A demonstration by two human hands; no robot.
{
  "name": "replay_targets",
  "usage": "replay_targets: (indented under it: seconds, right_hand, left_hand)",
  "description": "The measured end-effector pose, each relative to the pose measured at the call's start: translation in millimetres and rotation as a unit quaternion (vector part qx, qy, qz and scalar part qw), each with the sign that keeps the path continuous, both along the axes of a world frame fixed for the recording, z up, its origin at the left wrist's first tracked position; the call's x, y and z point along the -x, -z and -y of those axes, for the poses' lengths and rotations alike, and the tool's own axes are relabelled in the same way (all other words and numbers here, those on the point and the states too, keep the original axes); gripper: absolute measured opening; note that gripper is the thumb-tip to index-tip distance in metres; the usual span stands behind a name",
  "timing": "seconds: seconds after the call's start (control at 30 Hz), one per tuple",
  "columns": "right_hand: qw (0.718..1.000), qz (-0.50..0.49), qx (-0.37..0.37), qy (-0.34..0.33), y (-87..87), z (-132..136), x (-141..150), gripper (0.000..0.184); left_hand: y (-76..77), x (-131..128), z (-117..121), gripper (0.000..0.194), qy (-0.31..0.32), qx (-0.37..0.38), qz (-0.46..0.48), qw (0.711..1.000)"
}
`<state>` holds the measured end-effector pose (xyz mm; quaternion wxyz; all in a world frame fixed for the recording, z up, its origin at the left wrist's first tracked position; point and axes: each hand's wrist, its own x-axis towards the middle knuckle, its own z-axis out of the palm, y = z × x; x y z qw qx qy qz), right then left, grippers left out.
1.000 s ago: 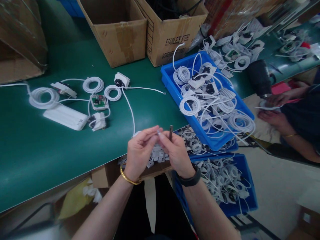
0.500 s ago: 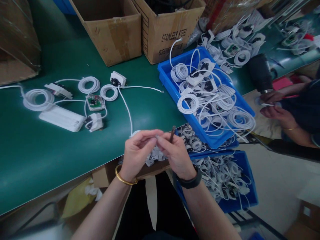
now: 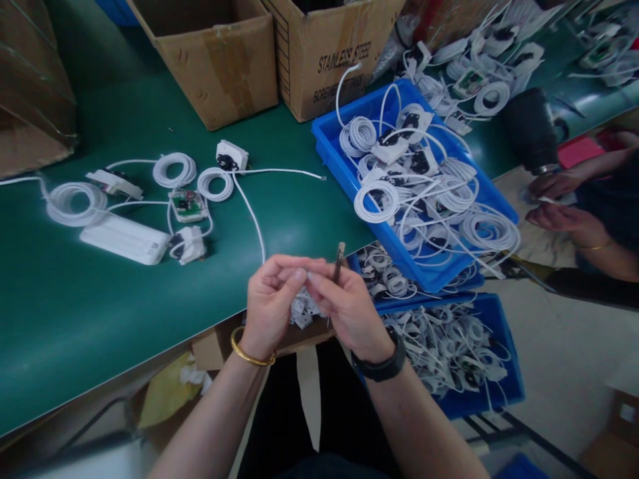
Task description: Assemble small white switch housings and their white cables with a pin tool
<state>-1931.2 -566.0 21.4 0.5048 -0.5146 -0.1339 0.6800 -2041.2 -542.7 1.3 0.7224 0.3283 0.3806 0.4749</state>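
Note:
Both hands meet at the front edge of the green table (image 3: 100, 299). My left hand (image 3: 272, 303), with a gold bangle, pinches something small that I cannot make out. My right hand (image 3: 349, 306), with a black wristband, grips a thin dark tool (image 3: 339, 259) that sticks up between its fingers, and its fingertips touch the left fingertips. A white cable (image 3: 249, 213) runs from the hands back to a white plug housing (image 3: 230, 156). Small white parts (image 3: 304, 311) lie in a box just below the hands.
Two cardboard boxes (image 3: 219, 60) stand at the back. A blue tray (image 3: 344, 166) of coiled white cables sits to the right, another blue tray (image 3: 499, 359) lower down. Coils, a circuit board (image 3: 188, 205) and a white strip (image 3: 124, 238) lie left. Another person's hands (image 3: 564, 206) work at far right.
The view has shifted slightly. My hands stay together at the table edge, moving a little lower and left, with the dark tool tipping more upright.

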Motion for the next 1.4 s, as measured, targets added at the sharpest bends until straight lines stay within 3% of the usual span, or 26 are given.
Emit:
replay_targets:
  seconds: [0.2, 0.33, 0.6, 0.87, 1.13, 1.27, 1.4]
  right_hand:
    - [0.995, 0.097, -0.02, 0.004, 3.3, -1, 4, 0.022]
    - [0.992, 0.121, -0.034, 0.0, 2.6, 0, 3, 0.014]
    - [0.99, 0.128, -0.055, -0.006, -3.2, 0, 1, 0.013]
    - [0.996, 0.091, -0.014, -0.001, -6.6, -5, 0, 0.02]
    - [0.996, 0.088, -0.015, 0.027, 1.4, -5, 5, 0.021]
    - [0.987, 0.154, -0.032, 0.02, 5.9, -1, 5, 0.019]
    - [0.964, 0.26, -0.058, -0.01, 4.4, 1, 5, 0.018]
  left_hand:
    - [2.0, -3, 3, 0.014, -0.029, -0.036, -0.106, 0.993]
    - [-4.2, -6, 4, 0.016, -0.021, -0.074, -0.18, 0.981]
    - [-10.8, -6, 0, 0.015, -0.031, -0.108, -0.209, 0.971]
    - [-6.5, 7, -6, 0.017, 0.023, -0.124, -0.249, 0.96]
    - [-7.9, 9, -8, 0.024, 0.055, -0.178, -0.296, 0.937]
    - [-11.7, 6, -7, 0.025, 0.074, -0.163, -0.292, 0.94]
    - [-17.2, 4, -6, 0.027, 0.067, -0.194, -0.345, 0.916]
